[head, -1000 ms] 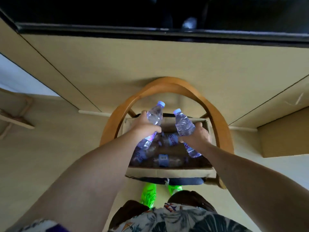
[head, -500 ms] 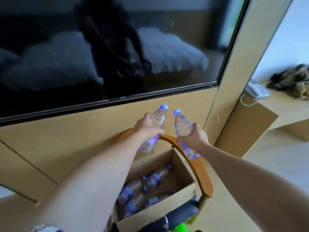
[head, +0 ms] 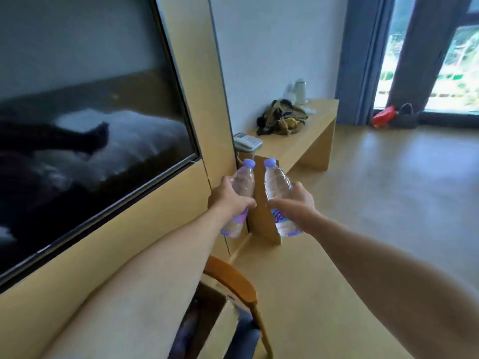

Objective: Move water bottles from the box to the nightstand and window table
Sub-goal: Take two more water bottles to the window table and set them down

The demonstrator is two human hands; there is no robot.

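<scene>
At six o'clock, nearest you, the cardboard box (head: 207, 320) sits on the wooden chair (head: 234, 279), its contents hidden from here. Ahead at twelve, your left hand (head: 229, 196) wraps one water bottle (head: 242, 182) and your right hand (head: 295, 203) wraps a second bottle (head: 276, 183), caps up (two in all, one per hand, which likely halves the trips). Farther, at one o'clock, the long table (head: 311, 130) by the window (head: 451, 60) carries one telephone (head: 246, 142) and one bundle of cloth (head: 281, 117).
</scene>
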